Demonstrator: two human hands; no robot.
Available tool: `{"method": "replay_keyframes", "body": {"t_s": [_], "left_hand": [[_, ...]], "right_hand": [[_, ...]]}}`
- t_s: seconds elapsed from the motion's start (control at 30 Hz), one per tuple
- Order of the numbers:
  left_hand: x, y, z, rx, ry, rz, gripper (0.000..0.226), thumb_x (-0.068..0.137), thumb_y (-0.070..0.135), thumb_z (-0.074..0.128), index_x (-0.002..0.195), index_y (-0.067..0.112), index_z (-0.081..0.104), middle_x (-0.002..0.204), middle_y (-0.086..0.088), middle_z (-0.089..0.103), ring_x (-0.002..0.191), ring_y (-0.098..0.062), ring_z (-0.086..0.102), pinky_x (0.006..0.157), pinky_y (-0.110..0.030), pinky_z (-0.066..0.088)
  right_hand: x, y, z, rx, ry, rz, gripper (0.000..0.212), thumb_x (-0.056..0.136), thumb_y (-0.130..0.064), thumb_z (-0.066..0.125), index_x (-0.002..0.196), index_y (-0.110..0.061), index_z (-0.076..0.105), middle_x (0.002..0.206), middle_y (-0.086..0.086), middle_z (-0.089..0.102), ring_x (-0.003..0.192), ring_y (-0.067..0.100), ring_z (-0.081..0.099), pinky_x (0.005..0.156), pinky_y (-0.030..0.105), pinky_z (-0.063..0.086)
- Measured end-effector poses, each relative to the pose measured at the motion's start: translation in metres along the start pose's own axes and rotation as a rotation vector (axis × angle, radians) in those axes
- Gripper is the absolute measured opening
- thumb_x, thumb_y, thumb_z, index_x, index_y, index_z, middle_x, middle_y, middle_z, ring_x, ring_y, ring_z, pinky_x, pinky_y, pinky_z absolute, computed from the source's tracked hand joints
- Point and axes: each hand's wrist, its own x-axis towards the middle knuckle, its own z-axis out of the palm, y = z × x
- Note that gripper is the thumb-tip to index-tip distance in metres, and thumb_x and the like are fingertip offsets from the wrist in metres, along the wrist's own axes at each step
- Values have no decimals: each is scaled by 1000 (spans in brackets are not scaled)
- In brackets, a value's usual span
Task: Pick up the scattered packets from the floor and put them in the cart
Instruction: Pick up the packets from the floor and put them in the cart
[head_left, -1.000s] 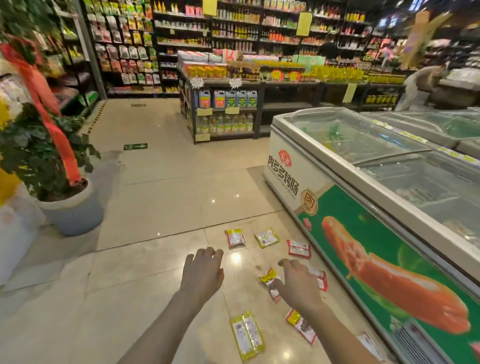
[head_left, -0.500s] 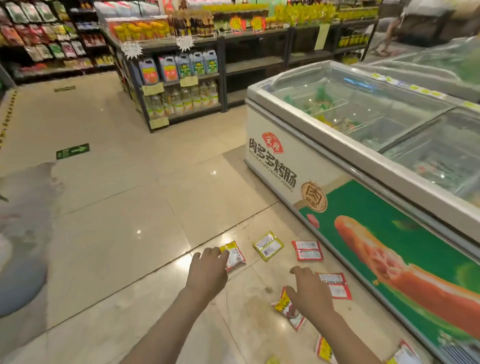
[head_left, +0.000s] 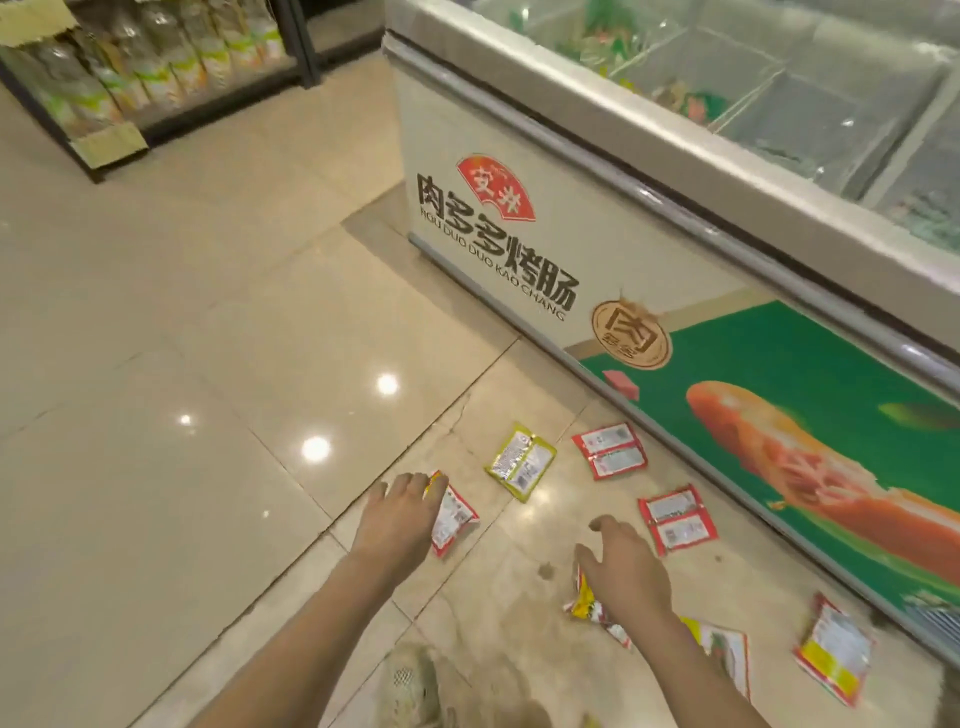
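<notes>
Several snack packets lie scattered on the tiled floor beside a freezer. My left hand (head_left: 399, 519) reaches down over a red and white packet (head_left: 453, 514), its fingers at the packet's top edge. My right hand (head_left: 621, 564) hovers with spread fingers above a yellow and red packet (head_left: 584, 605). Farther out lie a yellow packet (head_left: 521, 461) and two red packets (head_left: 612, 450) (head_left: 677, 518). Two more packets (head_left: 727, 654) (head_left: 834, 649) lie at the lower right. No cart is in view.
A long chest freezer (head_left: 545, 208) with glass lids runs along the right, close to the packets. A dark shelf rack (head_left: 130, 78) with bottles stands at the upper left. My shoe (head_left: 410, 686) shows at the bottom edge.
The view has dropped lower and closer to the floor. Both hands have reached further down, the left onto the red and white packet, the right over the yellow and red one.
</notes>
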Motion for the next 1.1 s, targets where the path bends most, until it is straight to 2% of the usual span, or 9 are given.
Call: {"method": "replay_keyframes", "body": {"t_s": [0.27,0.37,0.47,0.53,0.73,0.83,0.93,1.0,1.1], "left_hand": [[158,-40,147,46,-140,125,79,7,13,84,85,20,70,77,1,69,65,-18,67,49,-30,50],[215,-48,220,108,-211,165,96,14,14,87,104,17,53,110,-9,67,93,-24,67,63,-40,54],[263,-58,300,103,-310,277,90,66,20,80,140,16,28,156,-15,15,140,-29,26,104,-51,32],[289,-61,343,161,-273,372,100,64,33,82,142,18,23,157,-15,10,141,-29,24,105,-53,30],[323,-64,454,320,-575,515,104,82,35,67,150,21,-11,154,-10,-28,145,-31,-12,113,-59,5],[325,-70,472,275,-483,528,91,83,41,64,150,20,7,158,-12,-10,146,-30,4,112,-59,14],[331,-77,477,232,-316,444,105,35,61,82,129,23,53,139,-9,51,117,-25,58,85,-59,47],[336,-83,487,247,-269,419,108,35,65,80,129,21,49,136,-5,54,113,-24,60,85,-61,44],[342,-79,497,162,-186,277,104,20,68,82,108,15,64,92,-7,69,68,-28,66,71,-53,46]], "right_hand": [[195,-10,96,84,-67,132,40,94,-35,48,130,-18,46,128,8,52,118,27,51,90,34,44],[275,1,153,98,-63,174,42,94,-37,49,131,-17,45,129,8,52,118,28,51,91,35,43],[347,16,216,90,-70,194,43,93,-36,49,132,-17,45,128,8,53,119,27,51,92,35,44],[385,26,257,84,-75,197,43,93,-36,49,131,-16,45,128,9,53,118,27,51,92,36,45],[453,47,349,128,-79,262,54,92,-40,50,137,-14,36,130,14,46,120,33,49,94,41,44],[465,50,371,240,-50,307,64,90,-43,54,141,-14,29,136,15,41,124,35,44,99,45,41],[475,51,384,459,-53,390,78,86,-44,59,146,-13,20,144,15,36,131,35,38,104,49,36],[481,50,388,591,-20,443,83,83,-43,64,145,-11,19,144,17,36,131,36,38,105,48,37],[492,46,388,705,44,541,94,78,-38,73,146,-9,15,146,19,27,132,37,34,103,44,37]]}}
